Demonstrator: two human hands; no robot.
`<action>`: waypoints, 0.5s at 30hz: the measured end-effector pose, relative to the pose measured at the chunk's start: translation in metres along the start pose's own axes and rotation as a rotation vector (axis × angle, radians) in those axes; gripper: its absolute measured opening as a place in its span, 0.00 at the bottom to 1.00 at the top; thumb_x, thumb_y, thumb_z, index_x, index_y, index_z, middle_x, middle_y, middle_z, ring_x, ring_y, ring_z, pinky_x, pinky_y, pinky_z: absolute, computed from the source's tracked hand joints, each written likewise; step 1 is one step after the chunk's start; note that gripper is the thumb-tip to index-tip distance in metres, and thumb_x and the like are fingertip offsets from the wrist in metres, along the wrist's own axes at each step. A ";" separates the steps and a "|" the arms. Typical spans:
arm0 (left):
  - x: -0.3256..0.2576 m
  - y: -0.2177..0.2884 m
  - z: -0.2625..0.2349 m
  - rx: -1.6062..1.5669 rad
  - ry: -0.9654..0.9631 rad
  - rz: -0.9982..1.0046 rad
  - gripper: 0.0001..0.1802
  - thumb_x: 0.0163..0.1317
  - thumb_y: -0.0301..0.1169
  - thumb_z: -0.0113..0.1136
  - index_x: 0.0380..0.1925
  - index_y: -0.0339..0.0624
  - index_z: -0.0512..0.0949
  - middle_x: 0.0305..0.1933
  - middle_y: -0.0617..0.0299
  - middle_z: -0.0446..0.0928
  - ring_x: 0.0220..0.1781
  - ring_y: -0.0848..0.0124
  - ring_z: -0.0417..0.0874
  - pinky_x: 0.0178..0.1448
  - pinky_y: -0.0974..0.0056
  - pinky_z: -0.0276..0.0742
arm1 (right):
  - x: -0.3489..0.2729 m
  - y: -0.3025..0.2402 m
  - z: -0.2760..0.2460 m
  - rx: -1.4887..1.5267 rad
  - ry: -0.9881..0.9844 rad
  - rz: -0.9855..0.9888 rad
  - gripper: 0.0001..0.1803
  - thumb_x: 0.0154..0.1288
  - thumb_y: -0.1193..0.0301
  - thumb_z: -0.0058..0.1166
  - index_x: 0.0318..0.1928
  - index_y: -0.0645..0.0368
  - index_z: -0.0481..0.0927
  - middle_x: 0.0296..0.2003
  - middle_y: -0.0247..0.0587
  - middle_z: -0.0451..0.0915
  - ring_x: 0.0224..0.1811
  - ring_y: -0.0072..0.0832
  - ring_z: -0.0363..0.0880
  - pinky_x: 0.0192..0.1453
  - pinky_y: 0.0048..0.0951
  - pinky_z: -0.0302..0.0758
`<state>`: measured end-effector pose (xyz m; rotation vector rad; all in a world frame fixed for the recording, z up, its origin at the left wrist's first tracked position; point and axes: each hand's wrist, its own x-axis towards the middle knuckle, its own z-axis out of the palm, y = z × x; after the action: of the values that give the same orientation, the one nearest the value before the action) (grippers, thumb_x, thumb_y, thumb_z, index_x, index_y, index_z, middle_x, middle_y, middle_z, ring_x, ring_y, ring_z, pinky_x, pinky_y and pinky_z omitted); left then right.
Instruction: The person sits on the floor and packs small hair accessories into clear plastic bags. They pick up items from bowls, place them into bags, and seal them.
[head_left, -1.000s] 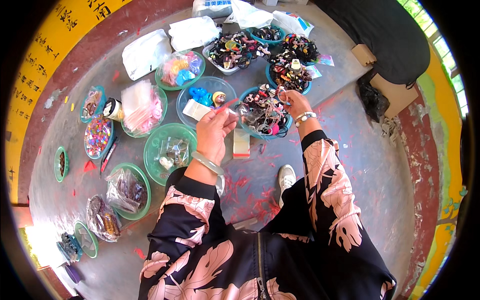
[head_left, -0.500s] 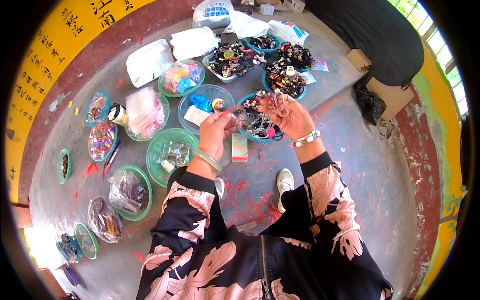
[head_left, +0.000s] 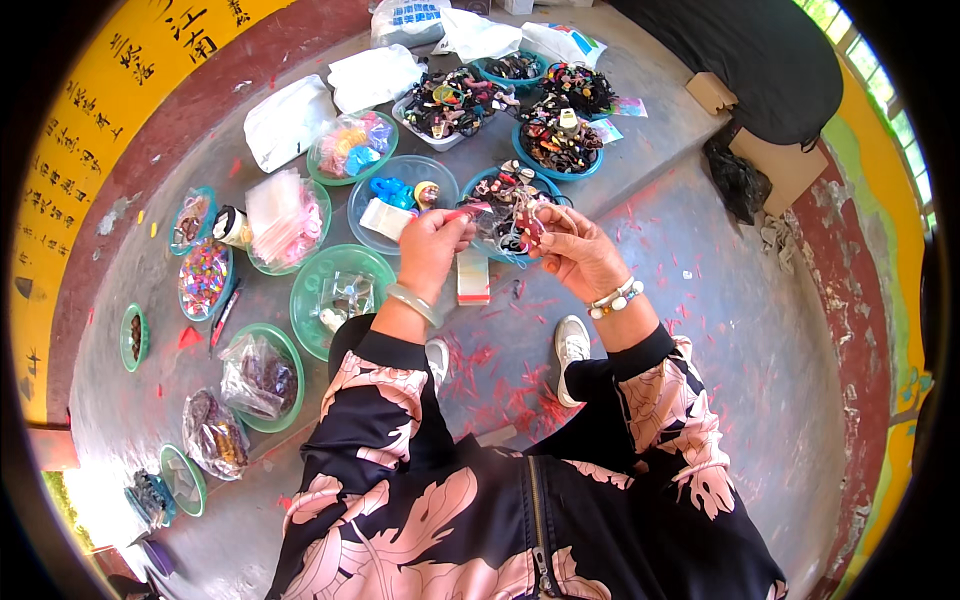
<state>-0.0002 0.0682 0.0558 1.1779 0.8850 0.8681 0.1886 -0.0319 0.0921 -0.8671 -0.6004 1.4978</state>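
My left hand (head_left: 432, 250) is closed, pinching the red-edged top of a small clear plastic bag (head_left: 484, 224). Facing it, my right hand (head_left: 588, 258) has its fingers curled round a small bunch of hair ties (head_left: 532, 228), dark red and pale in colour. The bunch is close to the bag; whether part of it is inside, I cannot tell. Right behind both hands is a blue bowl of mixed hair ties (head_left: 510, 182), partly covered by them. A small white and red box (head_left: 473, 280) lies on the floor below the bag.
More hair ties fill a blue bowl (head_left: 568, 172) and a white tub (head_left: 440, 140). A clear bowl (head_left: 358, 225) holds blue pieces and a white box. On the left are green bowls (head_left: 300, 312), colourful beads (head_left: 204, 280) and a red pen-like cutter (head_left: 224, 318). Red scraps (head_left: 480, 385) litter the floor.
My right hand has turned from a more open palm to fingers curled in around the hair ties, and has come slightly lower. My left hand still pinches the bag.
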 end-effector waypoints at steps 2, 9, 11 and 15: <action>0.001 -0.004 0.005 0.033 -0.020 0.015 0.11 0.60 0.32 0.54 0.33 0.33 0.77 0.30 0.59 0.80 0.30 0.78 0.78 0.35 0.73 0.74 | -0.003 -0.003 0.001 -0.169 0.042 -0.024 0.15 0.55 0.77 0.57 0.45 0.60 0.75 0.36 0.38 0.79 0.32 0.23 0.79 0.28 0.16 0.72; 0.004 -0.021 0.020 0.412 -0.141 0.068 0.09 0.59 0.30 0.55 0.35 0.34 0.78 0.30 0.63 0.79 0.31 0.79 0.78 0.36 0.75 0.74 | -0.001 -0.007 0.004 -0.977 0.093 -0.405 0.08 0.56 0.79 0.56 0.38 0.62 0.80 0.30 0.31 0.78 0.31 0.16 0.76 0.31 0.17 0.72; 0.004 -0.025 0.022 0.484 -0.161 0.069 0.09 0.59 0.30 0.55 0.35 0.35 0.78 0.30 0.63 0.79 0.30 0.78 0.79 0.35 0.74 0.75 | 0.005 -0.002 0.005 -1.029 0.108 -0.476 0.07 0.55 0.78 0.56 0.37 0.62 0.79 0.30 0.33 0.78 0.30 0.18 0.76 0.32 0.19 0.72; 0.001 -0.020 0.031 0.239 -0.172 -0.055 0.09 0.58 0.29 0.54 0.33 0.33 0.79 0.27 0.62 0.79 0.27 0.76 0.79 0.33 0.73 0.75 | 0.009 -0.002 0.007 -1.085 0.144 -0.451 0.07 0.52 0.76 0.58 0.33 0.62 0.79 0.28 0.39 0.79 0.28 0.24 0.77 0.32 0.24 0.72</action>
<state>0.0306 0.0539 0.0412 1.4065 0.8921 0.6170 0.1843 -0.0214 0.0968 -1.5000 -1.4364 0.6141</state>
